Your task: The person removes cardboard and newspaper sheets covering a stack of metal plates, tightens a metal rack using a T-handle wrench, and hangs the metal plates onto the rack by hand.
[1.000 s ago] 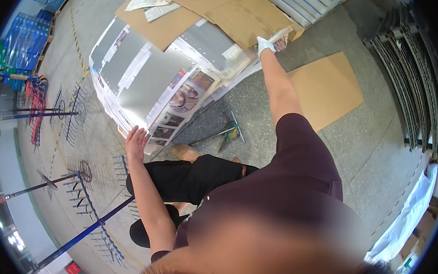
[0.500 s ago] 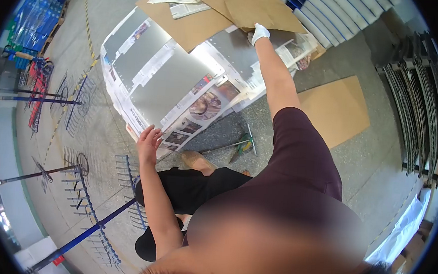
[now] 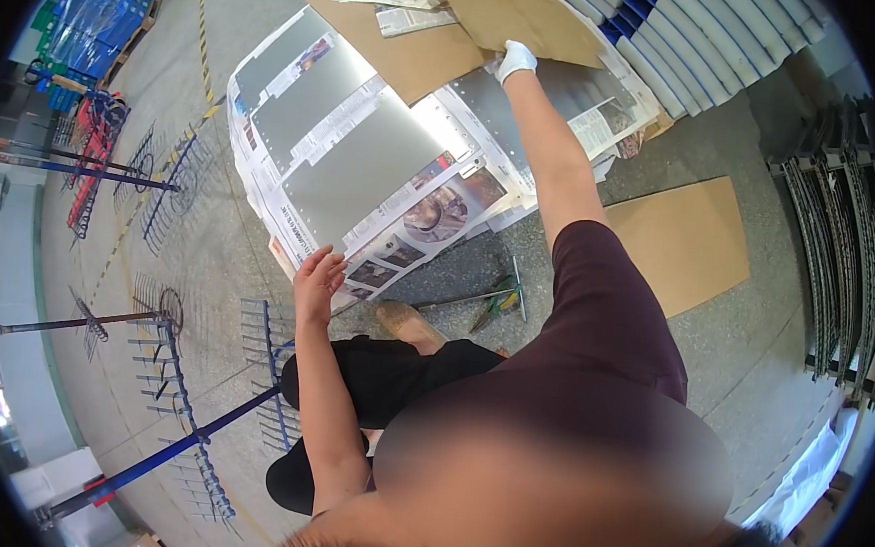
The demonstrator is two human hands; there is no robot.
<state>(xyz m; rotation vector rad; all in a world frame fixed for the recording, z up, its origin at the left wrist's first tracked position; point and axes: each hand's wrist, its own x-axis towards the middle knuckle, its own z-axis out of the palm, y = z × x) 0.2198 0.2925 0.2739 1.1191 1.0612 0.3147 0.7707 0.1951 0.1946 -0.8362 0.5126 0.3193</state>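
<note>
My right hand [image 3: 517, 61], in a white glove, pinches the near edge of a brown cardboard sheet [image 3: 533, 17] at the top of the view. Under and beside that sheet lie grey metal panels [image 3: 357, 154] with newspaper sheets [image 3: 339, 119] between them. My left hand [image 3: 319, 284] is bare, its fingers loosely bent and apart, and holds nothing. It is at the near left corner of the pile, close to the printed newspaper [image 3: 400, 233]; whether it touches the paper I cannot tell. Another cardboard piece [image 3: 411, 53] lies flat on the panels.
Wire racks on blue poles [image 3: 155, 467] stand at left. A loose cardboard sheet [image 3: 685, 244] lies on the floor at right, near stacked dark racks [image 3: 825, 237]. White-and-blue stacked pieces [image 3: 687, 48] fill the upper right. A green-handled tool [image 3: 501, 302] lies by my foot.
My right hand has shifted left over the panels, and the cardboard sheet in it has moved the same way. The whole view has swung slightly. My left hand stays near the corner.
</note>
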